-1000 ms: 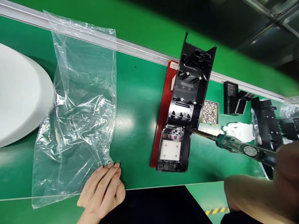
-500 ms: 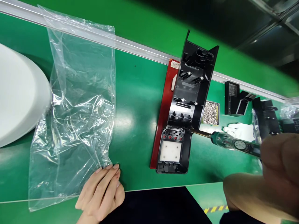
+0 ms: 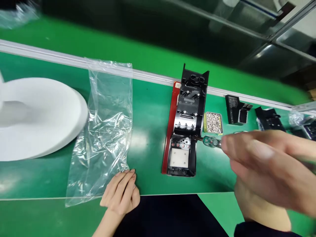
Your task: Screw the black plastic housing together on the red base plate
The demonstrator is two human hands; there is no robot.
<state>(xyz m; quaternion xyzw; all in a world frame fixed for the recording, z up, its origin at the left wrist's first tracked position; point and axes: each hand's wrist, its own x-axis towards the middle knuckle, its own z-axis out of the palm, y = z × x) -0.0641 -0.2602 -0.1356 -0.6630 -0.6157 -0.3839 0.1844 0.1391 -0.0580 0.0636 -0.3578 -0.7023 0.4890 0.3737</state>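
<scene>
Two hands are working: the left hand (image 3: 120, 194) is resting half-curled at the edge of the clear bag (image 3: 106, 141), can't tell if pinching. The black housing (image 3: 189, 107) is lying mid-bench, overlapping the red strip (image 3: 170, 135), the screwdriver (image 3: 211, 141) tip meeting its middle. The right hand (image 3: 264, 168), closed around the handle, is now covering more of it, so grip or angle is probably shifting, work staying at that spot.

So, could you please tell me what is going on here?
The person's right hand, blurred, holds a screwdriver, its tip at a black housing near where its two sections meet. The left hand rests at the near end of a clear plastic bag. A tray of small metal parts lies right of the housing.
</scene>
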